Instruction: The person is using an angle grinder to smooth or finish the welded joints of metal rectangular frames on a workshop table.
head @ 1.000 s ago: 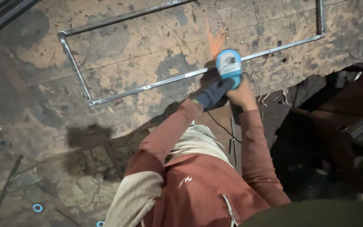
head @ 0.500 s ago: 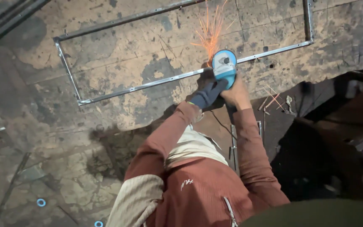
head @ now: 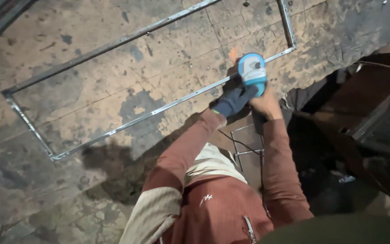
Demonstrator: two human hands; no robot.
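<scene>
Angle grinder [head: 252, 71], blue-bodied, sits against the near bar of a thin rectangular metal frame [head: 127, 124] that lies flat on a stained, scuffed worktable [head: 91, 86]; a small orange glow of sparks [head: 233, 53] shows just beside its head. Its disc is hidden under the housing, so the exact contact point on the bar cannot be made out. The left hand [head: 233, 100], in a dark glove, is wrapped around the side of the tool, fingers closed on it. The right hand [head: 265, 104], bare, grips the rear of the body from behind; its fingertips curl out of sight beneath the tool. Both rust-red sleeves run up from the bottom edge, where the torso is cut off. The frame's far corner at top right is clipped by the picture edge. To the right, below the table edge, everything falls into shadow: only dim dark shapes and a thin cord [head: 240, 143] show.
</scene>
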